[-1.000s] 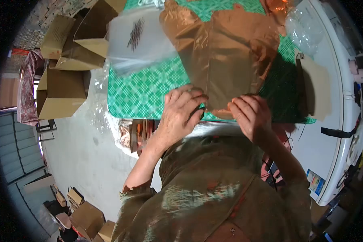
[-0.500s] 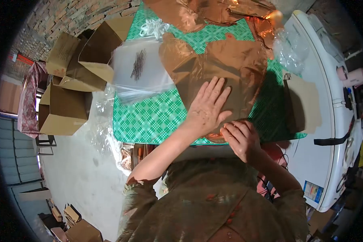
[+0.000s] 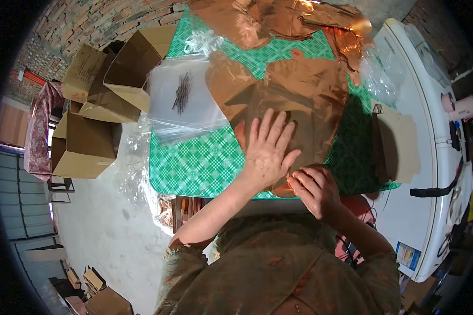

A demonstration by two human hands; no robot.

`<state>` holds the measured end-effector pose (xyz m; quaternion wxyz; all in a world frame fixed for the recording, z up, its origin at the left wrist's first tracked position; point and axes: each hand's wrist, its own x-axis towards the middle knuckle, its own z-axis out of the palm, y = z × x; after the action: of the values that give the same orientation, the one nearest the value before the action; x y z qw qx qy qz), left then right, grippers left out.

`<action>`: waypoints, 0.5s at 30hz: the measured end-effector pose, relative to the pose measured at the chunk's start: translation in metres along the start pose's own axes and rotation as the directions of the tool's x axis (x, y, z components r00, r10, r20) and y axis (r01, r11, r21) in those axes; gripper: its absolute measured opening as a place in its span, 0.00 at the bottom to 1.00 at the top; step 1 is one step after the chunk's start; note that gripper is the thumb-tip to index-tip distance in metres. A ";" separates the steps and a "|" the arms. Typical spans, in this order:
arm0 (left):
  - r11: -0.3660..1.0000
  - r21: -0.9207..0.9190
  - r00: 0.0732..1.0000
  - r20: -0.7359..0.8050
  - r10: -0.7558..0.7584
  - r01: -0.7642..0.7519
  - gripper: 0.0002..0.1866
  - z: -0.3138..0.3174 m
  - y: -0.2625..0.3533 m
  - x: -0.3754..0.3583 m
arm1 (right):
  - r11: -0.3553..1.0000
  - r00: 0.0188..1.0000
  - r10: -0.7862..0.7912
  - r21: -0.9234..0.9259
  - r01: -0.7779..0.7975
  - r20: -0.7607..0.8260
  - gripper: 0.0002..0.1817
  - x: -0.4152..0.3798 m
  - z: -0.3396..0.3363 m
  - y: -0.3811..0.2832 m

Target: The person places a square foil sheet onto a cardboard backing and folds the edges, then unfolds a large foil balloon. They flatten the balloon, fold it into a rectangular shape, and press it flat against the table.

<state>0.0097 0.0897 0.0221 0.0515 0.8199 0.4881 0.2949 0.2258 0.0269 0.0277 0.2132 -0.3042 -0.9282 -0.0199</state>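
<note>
A flat, copper-coloured foil balloon point(image 3: 305, 100) with rounded lobes lies on the green checked tablecloth point(image 3: 194, 163). My left hand point(image 3: 268, 152) rests on its lower half, palm down, fingers stretched out and thumb apart. Close by on the right, my right hand point(image 3: 316, 191) has its fingers and thumb pinched at the balloon's bottom edge, where orange-lit foil shows at the fingertips. Further back lie more copper foil pieces point(image 3: 226, 21), crumpled and shiny at the right. Left of the balloon is a stack of clear plastic bags point(image 3: 165, 100) with thin dark sticks point(image 3: 182, 93) on top.
White ribbon point(image 3: 202, 41) sits at the back left of the table. Open cardboard boxes point(image 3: 86, 142) stand on the left. On the right are a cardboard piece point(image 3: 397, 144), crumpled clear plastic point(image 3: 381, 71) and a white appliance point(image 3: 404, 220) lying alongside the table.
My left hand has turned slightly left on the foil and its fingers have drawn a little towards me. The right hand keeps its pinch at the bottom edge. The camera view has tipped slightly.
</note>
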 end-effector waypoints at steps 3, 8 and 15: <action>0.998 -0.024 0.996 -0.062 -0.067 0.066 0.32 0.001 -0.002 -0.001 | 1.000 1.000 -0.005 -0.007 0.005 -0.004 0.19 0.004 -0.003 -0.001; 0.998 0.015 0.996 -0.060 -0.062 0.063 0.29 0.006 -0.004 -0.002 | 1.000 1.000 0.001 0.000 -0.001 0.004 0.19 0.005 -0.006 -0.002; 0.998 0.015 0.996 -0.071 -0.058 0.059 0.26 0.010 -0.005 -0.003 | 1.000 1.000 0.006 0.005 -0.006 0.003 0.20 0.006 -0.005 -0.003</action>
<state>0.0101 0.0917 0.0102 0.0357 0.7947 0.5159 0.3178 0.2221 0.0273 0.0353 0.2124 -0.3065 -0.9277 -0.0165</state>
